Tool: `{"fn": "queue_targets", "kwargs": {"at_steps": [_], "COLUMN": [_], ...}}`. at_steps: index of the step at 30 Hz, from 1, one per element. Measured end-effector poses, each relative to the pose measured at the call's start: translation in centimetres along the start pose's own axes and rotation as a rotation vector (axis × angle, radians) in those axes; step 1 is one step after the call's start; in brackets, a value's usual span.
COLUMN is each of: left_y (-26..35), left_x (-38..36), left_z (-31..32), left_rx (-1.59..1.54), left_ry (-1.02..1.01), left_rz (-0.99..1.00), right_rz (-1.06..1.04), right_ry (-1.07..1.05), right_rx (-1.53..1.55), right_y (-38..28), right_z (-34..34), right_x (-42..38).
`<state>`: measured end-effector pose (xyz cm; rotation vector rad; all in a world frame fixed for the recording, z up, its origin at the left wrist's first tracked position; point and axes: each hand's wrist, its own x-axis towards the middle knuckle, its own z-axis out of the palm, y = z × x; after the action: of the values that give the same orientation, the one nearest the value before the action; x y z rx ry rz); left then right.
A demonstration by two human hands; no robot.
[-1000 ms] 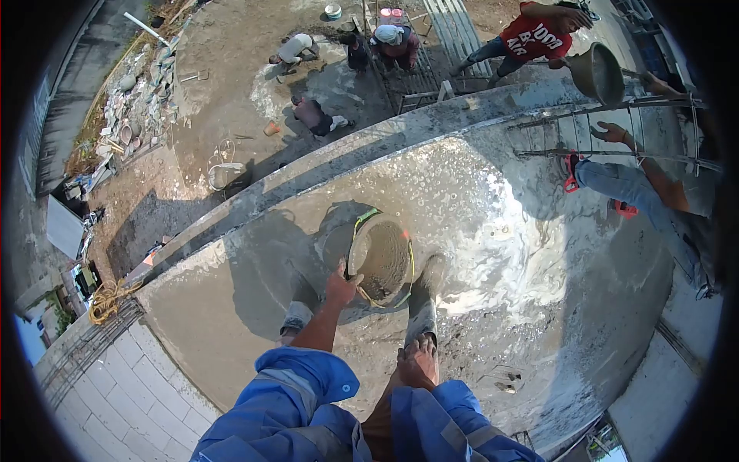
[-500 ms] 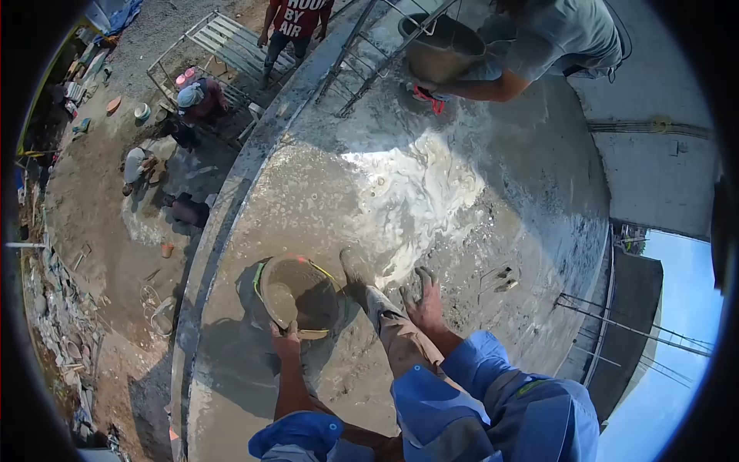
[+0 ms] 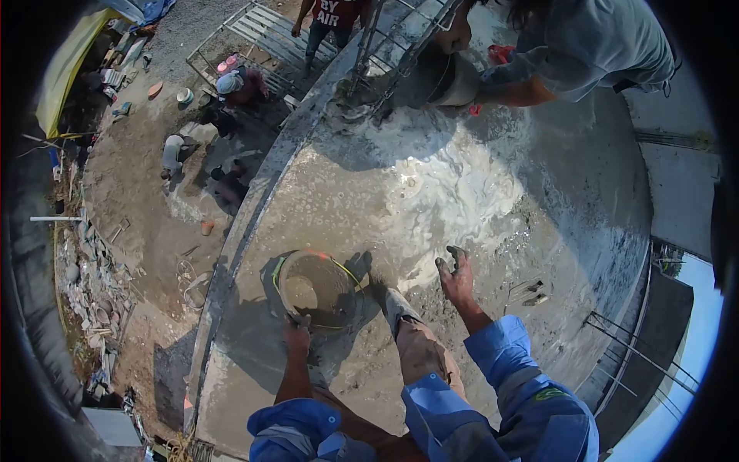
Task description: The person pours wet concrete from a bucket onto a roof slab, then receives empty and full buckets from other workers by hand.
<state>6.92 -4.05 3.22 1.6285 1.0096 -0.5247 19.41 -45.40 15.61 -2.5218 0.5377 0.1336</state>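
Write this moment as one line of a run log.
Left hand: at rim of bucket | Right hand: open, empty | Co-worker: holding tilted second bucket

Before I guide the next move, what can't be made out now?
- Bucket's underside: head view, hidden by the bucket itself.
- Left hand's palm: head view, turned away.
- Top of co-worker's head: head view, cut off by top edge.
- What the pale-shirted worker handles: head view, too small.

The person wears a bright blue long-sleeved top [image 3: 504, 346] with grey bands across the sleeves, a round snap on one cuff and a small green marking on the other sleeve, above mud-stained tan trousers [image 3: 425, 350].
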Motion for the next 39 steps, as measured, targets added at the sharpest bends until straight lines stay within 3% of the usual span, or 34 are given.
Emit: {"fn": "queue_targets", "kwargs": {"at_steps": [3, 5, 10, 15, 17, 21, 23, 26, 29, 32, 36, 38, 39], "left_y": [0.4, -0.7, -2.8, -6.3, -5.4, -0.8, -2.4, -1.2, -3.0, -3.2, -0.6, -0.9, -0.7], "left_x": [0.2, 0.9, 1.8, 2.7, 2.6, 0.1, 0.6, -0.1, 0.3, -0.1, -1.1, -0.9, -0.9], "left_z": [0.7, 1.2, 2.0, 2.2, 2.3, 2.2, 2.7, 2.0, 1.7, 0.9, -1.5, -2.1, -2.2], "left_rx": [0.008, 0.088, 0.055, 0.271, 0.124, 0.145, 0.372, 0.121, 0.215, 0.387, 0.070, -0.117, -0.071], "left_ry": [-0.001, 0.022, 0.048, 0.130, 0.051, 0.047, 0.142, 0.079, 0.142, 0.218, 0.105, -0.031, -0.017], "left_rz": [-0.075, 0.049, 0.082, 0.082, 0.104, 0.075, 0.024, 0.049, 0.185, 0.105, 0.189, 0.059, 0.103], "right_rz": [0.091, 0.128, 0.168, 0.131, 0.076, 0.012, 0.081, 0.121, 0.071, -0.047, -0.142, -0.269, -0.096], "right_ry": [-0.088, -0.123, -0.194, -0.243, -0.236, -0.303, -0.465, -0.618, -0.683, -0.728, -0.714, -0.739, -0.844], "right_rx": [0.014, 0.034, 0.018, 0.065, 0.039, -0.011, -0.091, -0.191, -0.310, -0.306, -0.480, -0.565, -0.587], "right_y": [0.4, 0.5, 0.1, -0.9, -0.5, 0.0, -0.9, -3.8, -5.8, -6.3, -6.1, -6.0, -7.4], "right_z": [1.6, 2.3, 3.1, 3.0, 3.1, 2.2, 1.2, 0.0, 0.0, 0.2, 1.0, 1.6, 1.9], "right_x": [-2.4, -3.7, -5.0, -5.5, -6.6, -10.1, -12.3, -14.7, -17.1, -17.5, -19.2, -19.2, -18.4]}}
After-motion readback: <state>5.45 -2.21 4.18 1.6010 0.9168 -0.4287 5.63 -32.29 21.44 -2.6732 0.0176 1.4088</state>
